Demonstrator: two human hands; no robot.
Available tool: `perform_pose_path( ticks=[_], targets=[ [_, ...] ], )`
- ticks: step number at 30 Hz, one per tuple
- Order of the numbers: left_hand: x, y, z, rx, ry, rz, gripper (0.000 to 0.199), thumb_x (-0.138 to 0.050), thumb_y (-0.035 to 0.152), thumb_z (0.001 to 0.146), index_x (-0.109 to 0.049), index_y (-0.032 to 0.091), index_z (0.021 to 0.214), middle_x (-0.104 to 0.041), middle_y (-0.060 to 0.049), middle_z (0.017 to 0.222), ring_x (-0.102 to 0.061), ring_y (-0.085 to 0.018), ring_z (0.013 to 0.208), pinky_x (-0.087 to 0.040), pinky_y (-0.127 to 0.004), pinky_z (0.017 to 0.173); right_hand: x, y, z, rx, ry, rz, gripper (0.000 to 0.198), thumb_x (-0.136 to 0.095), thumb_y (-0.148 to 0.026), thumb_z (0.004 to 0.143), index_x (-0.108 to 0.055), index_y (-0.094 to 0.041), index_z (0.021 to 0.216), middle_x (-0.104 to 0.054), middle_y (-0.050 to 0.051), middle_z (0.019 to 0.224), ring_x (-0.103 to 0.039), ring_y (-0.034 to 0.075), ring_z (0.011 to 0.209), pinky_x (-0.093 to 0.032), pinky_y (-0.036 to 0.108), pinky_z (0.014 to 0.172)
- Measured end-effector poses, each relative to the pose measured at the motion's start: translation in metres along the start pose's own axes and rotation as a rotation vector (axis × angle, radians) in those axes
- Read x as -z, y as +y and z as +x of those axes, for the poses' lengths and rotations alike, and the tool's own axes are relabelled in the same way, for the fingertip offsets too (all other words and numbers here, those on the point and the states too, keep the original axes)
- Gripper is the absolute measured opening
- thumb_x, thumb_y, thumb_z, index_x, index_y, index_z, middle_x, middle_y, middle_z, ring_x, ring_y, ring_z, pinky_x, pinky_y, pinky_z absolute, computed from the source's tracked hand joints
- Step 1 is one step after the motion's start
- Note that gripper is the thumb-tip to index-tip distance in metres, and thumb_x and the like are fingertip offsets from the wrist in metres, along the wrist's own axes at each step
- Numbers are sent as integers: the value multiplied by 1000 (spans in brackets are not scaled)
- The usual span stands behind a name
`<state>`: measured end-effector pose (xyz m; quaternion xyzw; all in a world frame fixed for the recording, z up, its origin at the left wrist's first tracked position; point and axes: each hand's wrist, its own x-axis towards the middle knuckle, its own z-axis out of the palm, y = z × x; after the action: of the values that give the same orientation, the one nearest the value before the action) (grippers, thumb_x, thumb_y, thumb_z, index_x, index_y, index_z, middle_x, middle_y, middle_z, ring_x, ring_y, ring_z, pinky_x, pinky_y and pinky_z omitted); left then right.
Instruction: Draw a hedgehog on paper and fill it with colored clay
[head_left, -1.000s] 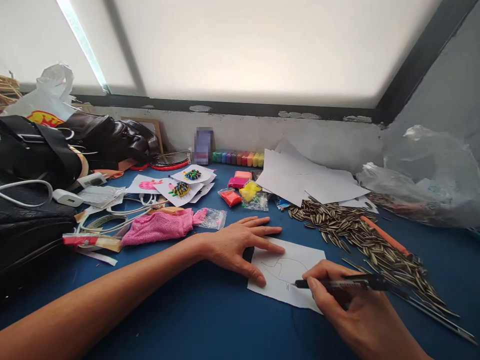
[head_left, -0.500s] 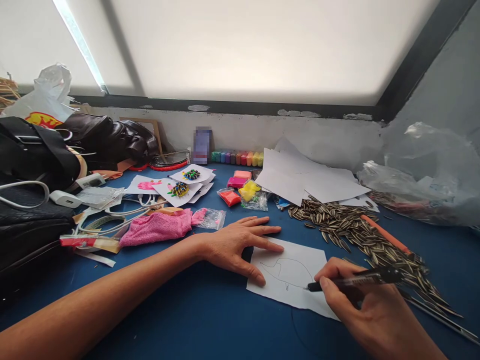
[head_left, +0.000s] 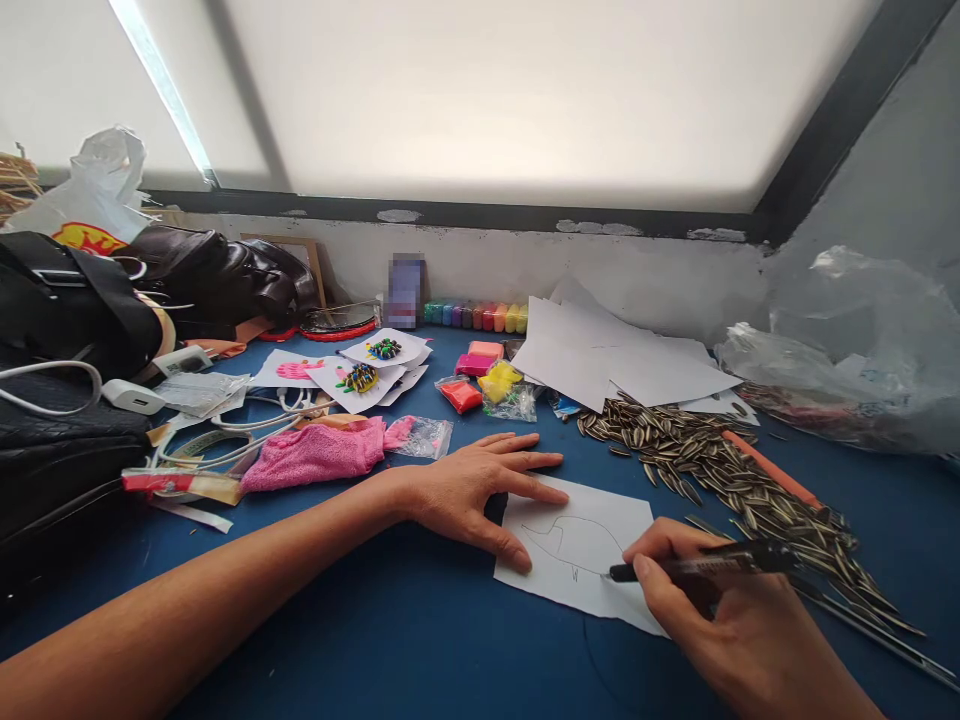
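Observation:
A small white sheet of paper (head_left: 551, 580) lies on the blue table, with a thin outline drawing that looks like a rounded animal body and a small W-shaped mark under it. My left hand (head_left: 480, 495) rests flat with fingers spread, its thumb and index finger on the paper's left side. In my right hand (head_left: 720, 600) a black pen (head_left: 705, 563) is gripped between thumb and fingers, its tip at the paper just below the outline's lower right. Part of the paper's right edge is hidden behind that hand.
Striped sunflower seeds (head_left: 675, 450) spread at right around an orange stick (head_left: 772, 468). Behind them lie large white sheets (head_left: 615, 350) and a clear plastic bag (head_left: 862, 350). Colourful clay packets (head_left: 459, 393), a pink cloth (head_left: 315, 455), decorated cards (head_left: 360, 385), white cables and black bags (head_left: 67, 300) fill the left and back.
My right hand and the pen tip have shifted slightly left along the paper. My left hand stays in place.

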<state>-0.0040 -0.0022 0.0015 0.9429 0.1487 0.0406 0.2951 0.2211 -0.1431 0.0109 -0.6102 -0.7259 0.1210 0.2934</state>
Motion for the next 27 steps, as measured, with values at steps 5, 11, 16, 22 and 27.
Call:
perform_pose_path(
  ticks=[5,11,16,22,27],
  targets=[
    [0,0,0,2,-2,-11,74,-66,66,76,-44,38,141,-21,4,158,-7,-31,148,-9,-51,119,-2,-5,-2,-42,7,27,29,-41,-27,88,-52,-24,61,-45,-5,53,-43,11,45,-35,22,43],
    [0,0,1,5,-5,-14,75,-67,66,75,-43,39,141,-21,4,158,-7,-31,148,-9,-51,119,-1,-6,-3,-46,-20,64,29,-43,-26,88,-52,-23,61,-44,-5,52,-43,11,45,-35,22,43],
    [1,1,1,15,-8,-11,75,-66,67,75,-44,39,141,-21,5,158,-6,-31,148,-9,-50,120,0,-6,-1,-53,-16,34,30,-42,-27,88,-54,-23,60,-42,-5,52,-41,11,44,-32,23,41],
    [1,1,1,4,-3,-16,75,-66,65,75,-45,37,141,-21,3,158,-7,-31,148,-10,-51,119,1,-9,0,-58,9,16,32,-41,-29,88,-54,-24,59,-41,-5,52,-39,11,45,-29,24,41],
    [0,1,1,10,-7,-7,75,-66,66,75,-44,37,141,-21,4,158,-7,-30,148,-9,-49,120,0,-9,-2,-63,-11,23,30,-41,-28,87,-51,-23,59,-41,-5,50,-38,11,42,-27,24,40]
  ],
)
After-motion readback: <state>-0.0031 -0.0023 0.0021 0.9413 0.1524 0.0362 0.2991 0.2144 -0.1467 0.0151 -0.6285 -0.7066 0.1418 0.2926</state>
